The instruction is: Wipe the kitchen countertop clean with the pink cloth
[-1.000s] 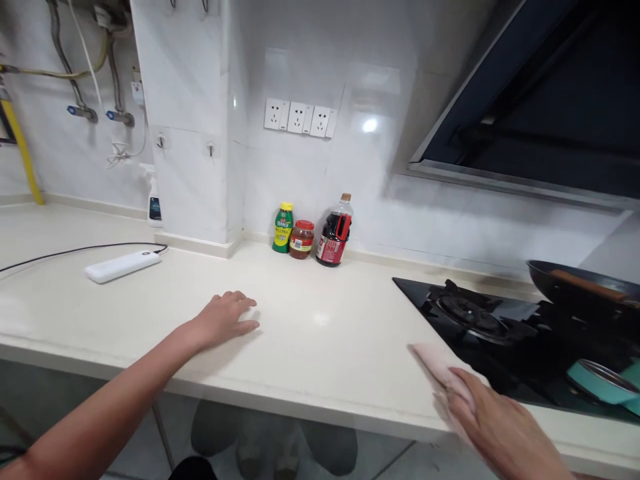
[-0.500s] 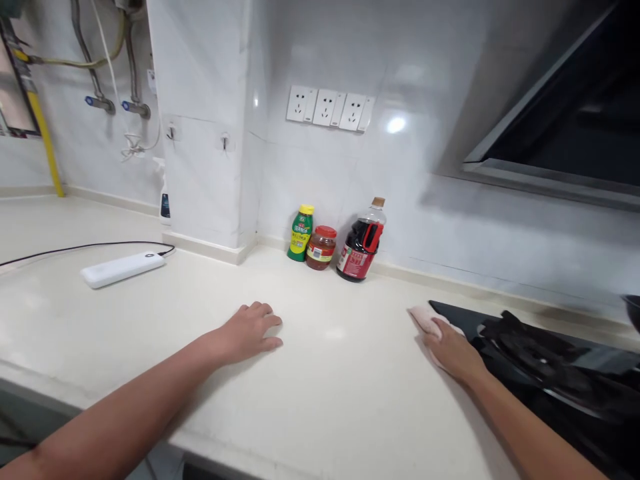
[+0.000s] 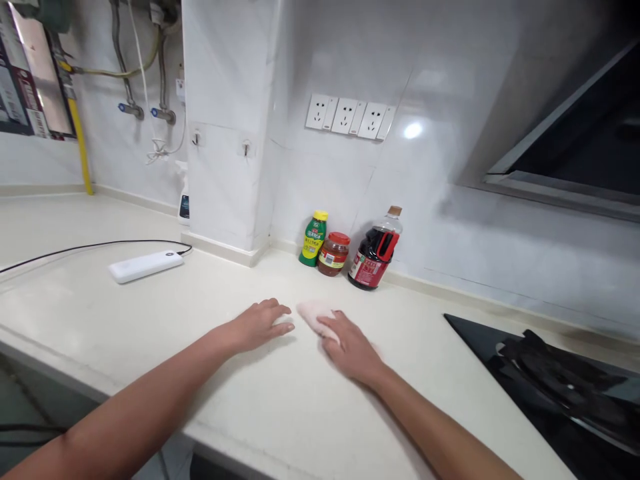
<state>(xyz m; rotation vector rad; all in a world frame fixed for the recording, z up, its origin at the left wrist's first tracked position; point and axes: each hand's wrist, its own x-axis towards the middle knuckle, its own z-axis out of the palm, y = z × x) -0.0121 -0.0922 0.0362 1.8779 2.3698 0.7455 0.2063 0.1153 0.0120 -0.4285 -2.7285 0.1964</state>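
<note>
A pale pink cloth (image 3: 315, 313) lies on the cream countertop (image 3: 280, 413), partly hidden under my right hand (image 3: 353, 347), whose fingers press and grip it. To its left, my left hand (image 3: 263, 325) hovers just above or rests lightly on the counter, fingers apart and nothing in them; contact is hard to tell. Behind the hands, near the wall, stand a green bottle with a yellow cap (image 3: 313, 239), a red-lidded jar (image 3: 333, 254) and a large dark sauce bottle with a red handle (image 3: 374, 252).
A black gas stove (image 3: 480, 340) occupies the right side, under a range hood (image 3: 575, 133). On the left lie a white power bank (image 3: 146, 266) and its black cable. A spray bottle (image 3: 184, 200) stands behind the wall pillar (image 3: 225, 80). Wall sockets (image 3: 345, 116) sit above the bottles.
My right hand has swept the cloth left from the stove's edge to the middle of the counter, close to my left hand. The view has shifted slightly left.
</note>
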